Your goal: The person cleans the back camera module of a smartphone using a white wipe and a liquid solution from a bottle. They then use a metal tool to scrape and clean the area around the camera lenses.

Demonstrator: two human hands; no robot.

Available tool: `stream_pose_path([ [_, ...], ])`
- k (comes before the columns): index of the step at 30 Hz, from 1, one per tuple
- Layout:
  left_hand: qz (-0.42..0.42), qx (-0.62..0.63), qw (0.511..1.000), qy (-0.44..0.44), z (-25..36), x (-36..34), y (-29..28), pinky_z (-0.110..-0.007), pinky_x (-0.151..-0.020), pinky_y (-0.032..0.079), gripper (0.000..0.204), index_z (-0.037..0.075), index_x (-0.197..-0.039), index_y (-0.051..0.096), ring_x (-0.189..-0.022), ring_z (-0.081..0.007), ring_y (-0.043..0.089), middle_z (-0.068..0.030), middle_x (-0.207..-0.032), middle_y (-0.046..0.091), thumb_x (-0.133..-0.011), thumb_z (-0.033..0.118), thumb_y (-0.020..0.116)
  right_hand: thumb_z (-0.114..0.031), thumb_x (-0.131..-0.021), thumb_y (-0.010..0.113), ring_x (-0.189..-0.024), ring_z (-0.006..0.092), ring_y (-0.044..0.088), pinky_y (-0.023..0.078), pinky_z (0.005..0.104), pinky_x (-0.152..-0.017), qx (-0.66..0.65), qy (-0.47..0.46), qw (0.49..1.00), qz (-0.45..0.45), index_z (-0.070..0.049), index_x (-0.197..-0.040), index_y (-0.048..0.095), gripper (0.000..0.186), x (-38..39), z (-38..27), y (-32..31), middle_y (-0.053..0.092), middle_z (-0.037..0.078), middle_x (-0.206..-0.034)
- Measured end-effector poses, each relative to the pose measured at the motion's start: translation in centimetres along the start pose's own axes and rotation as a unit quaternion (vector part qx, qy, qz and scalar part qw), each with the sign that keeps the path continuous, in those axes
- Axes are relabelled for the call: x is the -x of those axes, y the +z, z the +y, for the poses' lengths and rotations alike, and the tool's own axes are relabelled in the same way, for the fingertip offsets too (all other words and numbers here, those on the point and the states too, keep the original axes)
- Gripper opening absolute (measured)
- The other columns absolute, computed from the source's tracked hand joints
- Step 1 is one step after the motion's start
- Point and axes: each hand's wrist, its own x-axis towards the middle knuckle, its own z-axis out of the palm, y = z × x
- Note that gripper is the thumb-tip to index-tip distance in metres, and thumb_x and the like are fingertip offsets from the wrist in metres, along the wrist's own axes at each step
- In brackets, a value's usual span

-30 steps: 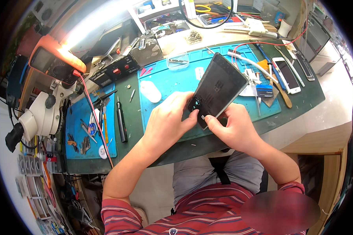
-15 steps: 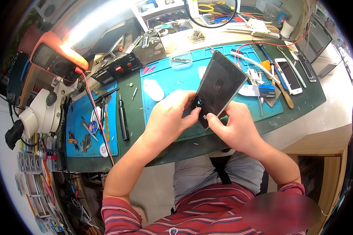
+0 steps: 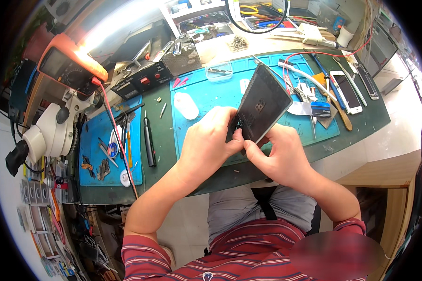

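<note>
Between my hands is a dark, flat phone part (image 3: 263, 104), like a phone screen assembly or frame, tilted up over the blue work mat (image 3: 208, 96). My left hand (image 3: 212, 133) grips its lower left edge, the thumb pressed near the bottom end. Around the lower right edge my right hand (image 3: 279, 154) is closed, its thumb close to the left thumb. The fingers behind the part are hidden. A white computer mouse (image 3: 186, 106) lies left of it, and a card with a blue end (image 3: 320, 109) lies to its right.
An orange multimeter (image 3: 72, 64) with a red lead and a white microscope (image 3: 49, 133) stand at left. A black screwdriver (image 3: 149, 143) lies on the green mat. At right are a white phone (image 3: 346, 92) and a wooden-handled brush (image 3: 344, 117). A clear box (image 3: 219, 71) sits farther back.
The phone part has tipped to a steeper, narrower angle, and its lower end is more covered by my thumbs. Both hands keep their grip, with the thumbs drawn closer together.
</note>
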Motion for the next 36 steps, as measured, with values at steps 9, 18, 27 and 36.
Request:
stream_pose_path([
  [9, 0.006, -0.036, 0.999, 0.010, 0.2, 0.1, 0.2, -0.046, -0.073, 0.060, 0.036, 0.001, -0.120, 0.065, -0.085, -0.0369, 0.073, -0.0159, -0.102, 0.070, -0.088, 0.012, 0.076, -0.009, -0.096, 0.069, -0.076, 0.0233, 0.073, 0.057, 0.0364, -0.068, -0.045, 0.010, 0.999, 0.013, 0.000, -0.112, 0.073, 0.019, 0.3, 0.8, 0.3, 0.074, 0.015, -0.090],
  [18, 0.002, -0.043, 0.999, 0.009, 0.5, 0.1, 0.2, -0.045, -0.076, 0.060, 0.038, 0.002, -0.122, 0.065, -0.092, -0.0360, 0.073, -0.0148, -0.107, 0.070, -0.085, 0.009, 0.074, -0.009, -0.097, 0.068, -0.076, 0.0166, 0.071, 0.056, 0.0329, -0.070, -0.068, 0.035, 0.997, -0.003, 0.003, -0.112, 0.073, 0.020, 0.2, 0.9, -0.1, 0.075, 0.013, -0.090],
  [27, 0.006, -0.071, 0.997, 0.043, 0.4, 0.1, 0.5, -0.045, -0.086, 0.058, 0.040, -0.001, -0.120, 0.065, -0.098, -0.0364, 0.070, -0.0182, -0.104, 0.069, -0.081, 0.001, 0.071, -0.011, -0.098, 0.070, -0.068, 0.0108, 0.061, 0.047, 0.0314, -0.061, -0.081, 0.092, 0.992, 0.000, 0.002, -0.105, 0.076, 0.016, 0.6, 1.4, 0.0, 0.074, 0.009, -0.082],
  [36, 0.004, -0.070, 0.996, 0.054, 0.2, 0.1, 0.2, -0.045, -0.090, 0.058, 0.047, -0.003, -0.125, 0.063, -0.099, -0.0361, 0.069, -0.0181, -0.106, 0.068, -0.080, 0.003, 0.073, -0.010, -0.101, 0.069, -0.069, 0.0052, 0.054, 0.044, 0.0285, -0.060, -0.183, 0.111, 0.977, 0.023, 0.003, -0.104, 0.076, 0.016, 0.7, 2.2, 0.3, 0.070, 0.001, -0.079],
])
